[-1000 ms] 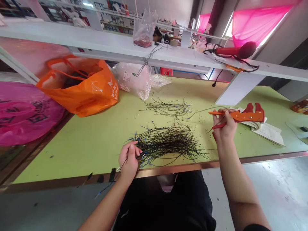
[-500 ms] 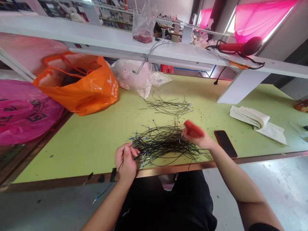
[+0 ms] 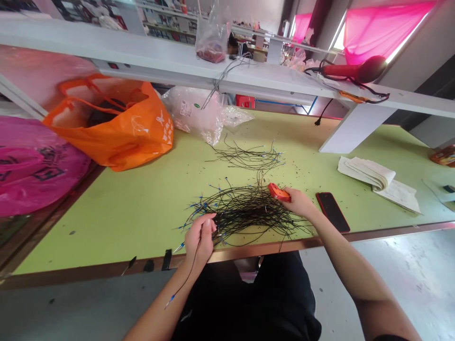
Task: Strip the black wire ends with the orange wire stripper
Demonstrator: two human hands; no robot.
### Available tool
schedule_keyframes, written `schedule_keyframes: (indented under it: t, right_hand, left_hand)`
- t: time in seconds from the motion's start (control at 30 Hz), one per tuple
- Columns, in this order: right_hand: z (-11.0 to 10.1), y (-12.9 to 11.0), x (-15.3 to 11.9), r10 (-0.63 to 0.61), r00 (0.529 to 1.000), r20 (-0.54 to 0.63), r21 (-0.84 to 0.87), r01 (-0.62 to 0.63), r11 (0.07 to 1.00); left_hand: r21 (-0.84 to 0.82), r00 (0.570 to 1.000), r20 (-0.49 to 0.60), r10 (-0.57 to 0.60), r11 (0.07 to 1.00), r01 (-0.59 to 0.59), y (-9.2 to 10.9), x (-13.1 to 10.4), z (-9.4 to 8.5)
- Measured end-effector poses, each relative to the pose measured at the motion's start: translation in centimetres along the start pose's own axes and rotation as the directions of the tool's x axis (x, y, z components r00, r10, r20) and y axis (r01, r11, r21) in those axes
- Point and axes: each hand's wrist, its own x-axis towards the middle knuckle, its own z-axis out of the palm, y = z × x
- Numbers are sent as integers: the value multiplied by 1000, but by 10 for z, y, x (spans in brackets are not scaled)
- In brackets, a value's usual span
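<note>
My left hand (image 3: 201, 237) is closed on a thin black wire (image 3: 190, 274), whose blue-tipped end hangs down over my left forearm. The hand is at the left end of a big pile of black wires (image 3: 249, 213) with blue and silver tips, near the table's front edge. My right hand (image 3: 296, 201) grips a red and orange hand tool (image 3: 279, 192) at the upper right side of the pile. The tool's exact kind is hard to make out. Behind the pile lies a smaller bunch of wires (image 3: 249, 157), with short dark scraps scattered nearby.
A phone (image 3: 332, 211) and folded papers (image 3: 378, 182) lie at the right. An orange bag (image 3: 135, 132), a pink bag (image 3: 39, 166) and a clear plastic bag (image 3: 199, 113) stand at the left and back. A red heat gun (image 3: 355, 70) rests on the white shelf (image 3: 152, 54).
My left hand has moved right with the wire, whose free end now hangs over the forearm. My right hand has shifted slightly right, and the tool is turned, its orange part showing.
</note>
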Motion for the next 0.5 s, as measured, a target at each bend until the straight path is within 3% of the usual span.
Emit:
schedule_keyframes:
  t: [0.2,0.37,0.5]
  right_hand:
    - [-8,5,-2,-15,1000,-1,-44,15,999]
    - [-46,37,-21,63,978,-198,104,-43,994]
    - [-71,48,-37,52,945,-324,199,15,980]
  left_hand:
    - [-14,1000,16,1,1000,-1,2,1,-1]
    - [-1,1000,22,-14,1000,14,5,2,0]
    - [23,998,67,-15,1000,14,7,4,0]
